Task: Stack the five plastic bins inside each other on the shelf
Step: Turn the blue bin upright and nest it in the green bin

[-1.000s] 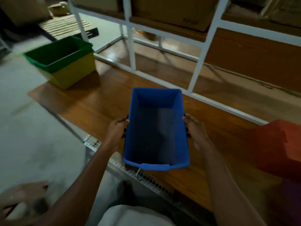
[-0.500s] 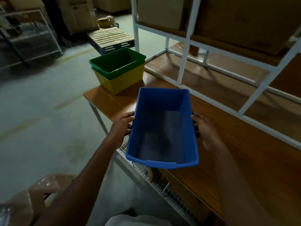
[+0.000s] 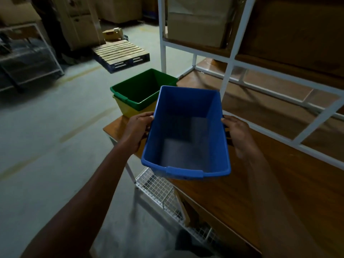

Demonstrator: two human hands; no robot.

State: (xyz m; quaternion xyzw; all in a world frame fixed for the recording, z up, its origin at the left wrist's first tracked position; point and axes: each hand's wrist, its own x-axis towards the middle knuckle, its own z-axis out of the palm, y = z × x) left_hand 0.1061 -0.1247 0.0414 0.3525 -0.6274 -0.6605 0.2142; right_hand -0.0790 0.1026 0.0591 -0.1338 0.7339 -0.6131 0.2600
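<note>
I hold an empty blue bin in the air over the wooden shelf, upright, its long axis pointing away from me. My left hand grips its left wall and my right hand grips its right wall. Just beyond it, at the shelf's left end, a green bin sits nested inside a yellow bin. The blue bin's far rim overlaps the green bin's near right corner in view.
A white metal frame rises behind the shelf, with cardboard boxes on the level above. A wire mesh rack hangs below the shelf edge. A wooden pallet and more boxes stand on the concrete floor at the left.
The blue bin has travelled left along the shelf, close to the green and yellow stack. My view has turned left with it; the red bin at the right has left the view.
</note>
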